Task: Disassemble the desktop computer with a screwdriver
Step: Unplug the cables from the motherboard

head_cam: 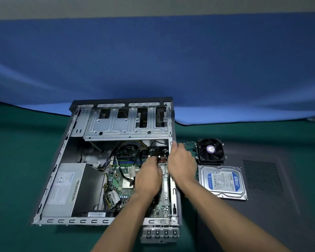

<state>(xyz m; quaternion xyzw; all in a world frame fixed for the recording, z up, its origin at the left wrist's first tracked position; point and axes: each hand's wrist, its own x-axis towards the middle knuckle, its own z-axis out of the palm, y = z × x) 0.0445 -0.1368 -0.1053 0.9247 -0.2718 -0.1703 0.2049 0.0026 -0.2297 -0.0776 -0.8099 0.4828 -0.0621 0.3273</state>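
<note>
The left hand [148, 176] covered part of the green motherboard [123, 180] inside the open grey metal computer case [62, 160]; its fingertips were blurred. Whatever the right hand [181, 165] touched at the case wall was hidden

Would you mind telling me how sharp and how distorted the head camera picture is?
Head view: wide-angle bending curves the blue backdrop and the table edge; the computer case and hard drive read fairly sharp; the hands look slightly soft; lighting is even and dim, without strong glare.
</note>
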